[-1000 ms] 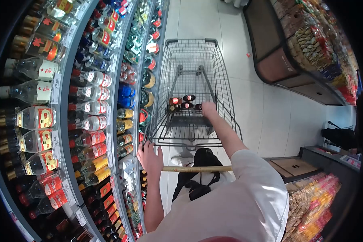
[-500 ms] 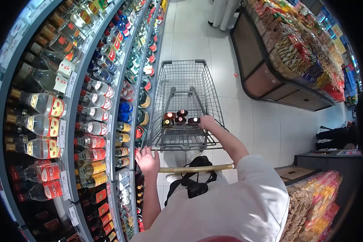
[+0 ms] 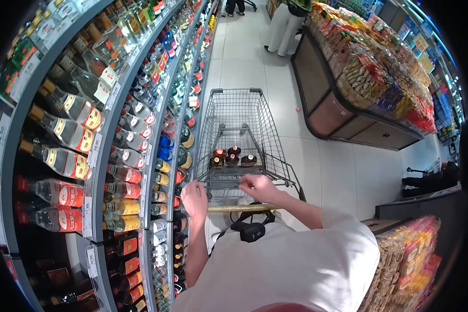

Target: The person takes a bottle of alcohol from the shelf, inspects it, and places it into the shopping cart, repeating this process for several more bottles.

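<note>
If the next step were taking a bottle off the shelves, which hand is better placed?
Left, most likely. The left hand is close beside the shelves, and nothing is visible in it. The right hand is farther from them, over the near end of the cart.

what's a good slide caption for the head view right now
Left hand and right hand at a shopping cart's near end, dark bottles inside, bottle-lined shelves alongside.

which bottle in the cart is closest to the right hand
The rightmost bottle: it sits slightly apart, right of the other bottles clustered together.
</note>
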`<state>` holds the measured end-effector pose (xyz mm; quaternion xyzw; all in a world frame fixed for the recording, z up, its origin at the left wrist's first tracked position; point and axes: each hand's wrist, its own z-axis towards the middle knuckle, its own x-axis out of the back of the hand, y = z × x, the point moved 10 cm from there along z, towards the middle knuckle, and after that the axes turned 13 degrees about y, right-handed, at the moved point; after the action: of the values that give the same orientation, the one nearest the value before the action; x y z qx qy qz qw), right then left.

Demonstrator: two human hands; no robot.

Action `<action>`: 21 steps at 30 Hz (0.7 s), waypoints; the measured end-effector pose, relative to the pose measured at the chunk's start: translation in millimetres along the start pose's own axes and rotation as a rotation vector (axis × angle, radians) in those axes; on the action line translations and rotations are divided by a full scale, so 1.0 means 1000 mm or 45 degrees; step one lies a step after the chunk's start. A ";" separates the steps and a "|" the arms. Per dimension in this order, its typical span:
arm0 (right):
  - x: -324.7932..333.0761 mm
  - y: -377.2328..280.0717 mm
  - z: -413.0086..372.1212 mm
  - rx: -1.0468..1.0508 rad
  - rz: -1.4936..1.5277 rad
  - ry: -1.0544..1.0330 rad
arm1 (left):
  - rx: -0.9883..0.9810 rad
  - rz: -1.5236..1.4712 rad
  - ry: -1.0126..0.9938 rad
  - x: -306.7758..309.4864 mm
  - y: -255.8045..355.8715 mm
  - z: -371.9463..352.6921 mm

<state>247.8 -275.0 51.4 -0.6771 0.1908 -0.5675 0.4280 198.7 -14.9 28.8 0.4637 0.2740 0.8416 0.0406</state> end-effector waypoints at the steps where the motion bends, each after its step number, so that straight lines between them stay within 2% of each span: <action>1: -0.006 -0.004 -0.007 0.009 -0.006 -0.002 | 0.024 -0.134 -0.018 0.005 0.003 0.002; 3: -0.046 -0.007 -0.032 0.067 -0.091 -0.330 | 0.026 -0.274 -0.056 0.014 0.007 -0.006; 4: -0.057 -0.010 -0.040 0.072 -0.095 -0.336 | 0.032 -0.274 -0.050 0.017 0.006 -0.013; 6: -0.085 -0.006 -0.058 0.097 -0.374 -0.536 | -0.130 -0.055 -0.006 0.027 0.014 -0.030; 8: -0.091 -0.009 -0.061 0.128 -0.422 -0.551 | -0.106 -0.032 -0.029 0.030 0.007 -0.046; 10: -0.093 0.001 -0.058 0.063 -0.444 -0.539 | -0.139 0.085 0.103 0.047 0.008 -0.060; 11: -0.093 0.001 -0.057 0.181 -0.421 -0.401 | -0.097 0.072 0.056 0.046 0.003 -0.066; 13: -0.096 0.002 -0.059 0.164 -0.573 -0.455 | -0.080 0.042 0.029 0.049 -0.004 -0.076; 17: -0.099 -0.008 -0.058 0.125 -0.525 -0.354 | -0.109 -0.057 0.059 0.064 -0.018 -0.084; 18: -0.099 -0.018 -0.059 0.165 -0.480 -0.312 | -0.019 -0.009 0.123 0.074 -0.028 -0.088; 20: -0.103 -0.009 -0.060 0.202 -0.508 -0.250 | -0.163 -0.122 0.086 0.084 -0.023 -0.098; 21: -0.105 -0.013 -0.062 0.175 -0.558 -0.266 | -0.109 -0.087 0.129 0.093 -0.032 -0.102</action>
<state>157.7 -212.5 -2.5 -0.7265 -0.0448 -0.5853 0.3573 58.1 -0.7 40.4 0.4087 0.2552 0.8731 0.0752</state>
